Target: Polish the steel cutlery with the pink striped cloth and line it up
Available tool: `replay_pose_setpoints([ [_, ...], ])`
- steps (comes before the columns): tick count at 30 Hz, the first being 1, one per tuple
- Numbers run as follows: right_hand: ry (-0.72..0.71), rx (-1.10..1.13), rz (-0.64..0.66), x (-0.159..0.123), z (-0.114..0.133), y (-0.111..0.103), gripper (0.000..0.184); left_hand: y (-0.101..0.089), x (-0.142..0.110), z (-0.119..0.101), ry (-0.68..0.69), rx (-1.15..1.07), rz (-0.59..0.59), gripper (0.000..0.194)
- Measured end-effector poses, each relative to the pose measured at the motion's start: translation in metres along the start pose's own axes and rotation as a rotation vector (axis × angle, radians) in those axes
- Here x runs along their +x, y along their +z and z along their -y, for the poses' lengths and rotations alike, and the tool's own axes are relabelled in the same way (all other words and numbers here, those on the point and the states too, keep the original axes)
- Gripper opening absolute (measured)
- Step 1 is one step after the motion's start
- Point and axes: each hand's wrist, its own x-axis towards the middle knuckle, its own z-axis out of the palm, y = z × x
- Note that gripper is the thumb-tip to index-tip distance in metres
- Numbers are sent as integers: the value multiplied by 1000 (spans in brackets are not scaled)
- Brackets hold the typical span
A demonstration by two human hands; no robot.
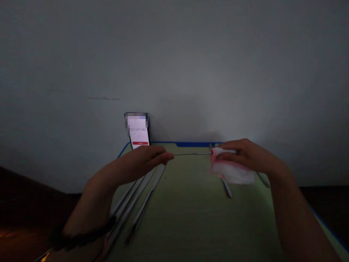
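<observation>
My left hand (147,158) is closed, its fingertips pinching one end of a thin metal table knife (195,153) held level above the table. My right hand (245,154) is closed around a white cloth with a pink edge (233,174), which wraps the knife's other end. That end is hidden in the cloth. Beneath my left hand and forearm, several long metal table knives (145,200) lie slanting side by side. Under the cloth another piece of metal cutlery (227,188) shows in part, and one more (263,180) lies further right.
A lit phone (139,136) leans against the grey wall (191,65) at the back left of the table. The light green tabletop (188,218) has a blue edge (196,144) close to the wall. The room is dim.
</observation>
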Motion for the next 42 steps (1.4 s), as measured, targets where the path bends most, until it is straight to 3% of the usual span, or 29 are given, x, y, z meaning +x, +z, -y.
replay_pose_setpoints([
  [4,20,31,15,-4,5,-3,33,0,0,-1,11,-22,17,37],
  [10,-12,-73,136,5,28,5,32,3,3,-18,57,8,37,40],
  [20,-63,-201,70,17,44,20,34,15,11,-40,104,99,-5,39],
  [25,-96,-142,67,15,42,16,31,11,9,-44,136,53,-31,38],
  [29,-32,-106,64,11,37,9,31,1,3,-41,152,-59,-138,34],
  [35,-16,-40,78,8,38,5,29,-6,-1,-36,152,-25,-358,24],
  [42,-61,-69,56,11,47,8,30,5,4,-50,207,-76,-303,22],
])
